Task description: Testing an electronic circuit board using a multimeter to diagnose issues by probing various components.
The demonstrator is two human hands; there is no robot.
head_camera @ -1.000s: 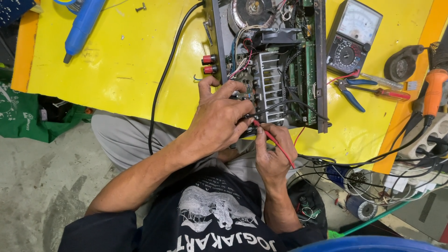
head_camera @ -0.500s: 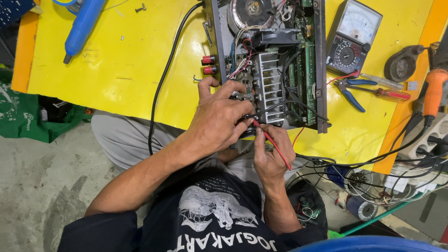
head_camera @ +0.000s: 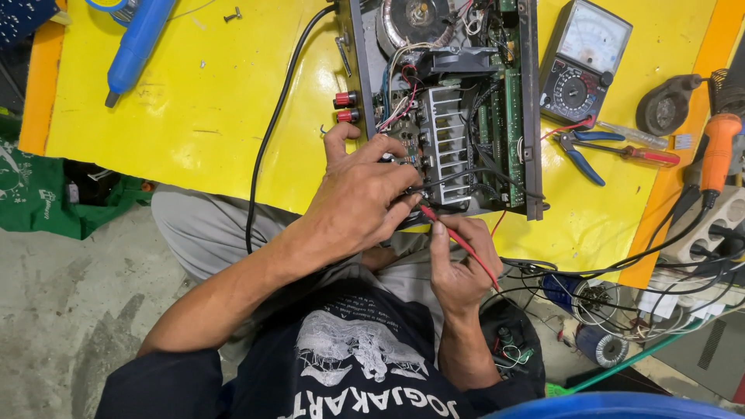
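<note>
The opened amplifier [head_camera: 442,109] lies on the yellow desk [head_camera: 194,116], its near edge at the desk's rim, within reach. The left hand [head_camera: 361,198] rests curled on the circuit board, perhaps pinching a black probe; that grip is hidden. The right hand [head_camera: 462,260] pinches the red probe [head_camera: 458,240] pen-like, tip angled into the board. The meter [head_camera: 582,62] sits beside, dial readable.
</note>
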